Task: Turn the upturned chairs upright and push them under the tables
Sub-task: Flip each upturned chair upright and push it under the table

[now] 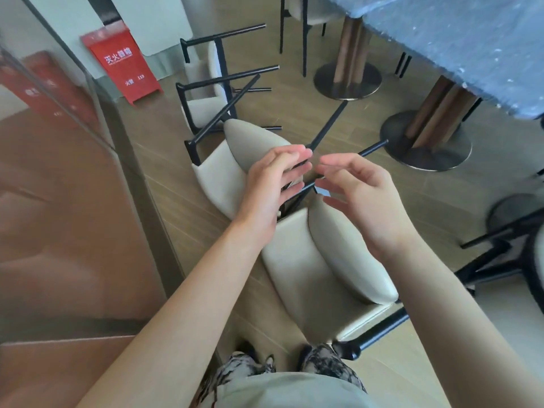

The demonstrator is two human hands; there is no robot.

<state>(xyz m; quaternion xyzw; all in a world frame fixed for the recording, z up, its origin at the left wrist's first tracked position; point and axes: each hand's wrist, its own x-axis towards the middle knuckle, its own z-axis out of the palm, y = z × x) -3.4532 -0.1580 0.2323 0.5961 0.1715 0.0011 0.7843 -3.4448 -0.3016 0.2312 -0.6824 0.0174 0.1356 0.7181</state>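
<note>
The fingers of the left hand (275,184) are nearly straight and held together, lying across a thin black metal leg without clearly curling round it; those of the right hand (362,198) are relaxed and spread a little, palm turned inward, holding nothing, with the tip of another black leg showing just past them. Both hands hover over the nearest chair (321,269), which lies tipped on the floor, its smooth, rounded beige cushions facing up and its slim black tubular frame running out beneath. Just beyond it a second tipped chair (235,160) of the same make lies touching or nearly touching the first, and behind that are two more overturned chairs (206,92), their straight black legs pointing sideways: four toppled chairs in a row along a glass wall (88,119) on the left. A red wedge-shaped sign (122,64) with white characters stands on the floor near that wall. To the right stand two round metal table bases (426,142), each a flat disc carrying a brown wooden column, under a speckled blue tabletop (459,39). The floor (368,119) is wood-grain plank. A black chair frame (500,254) shows partly at the right edge.
</note>
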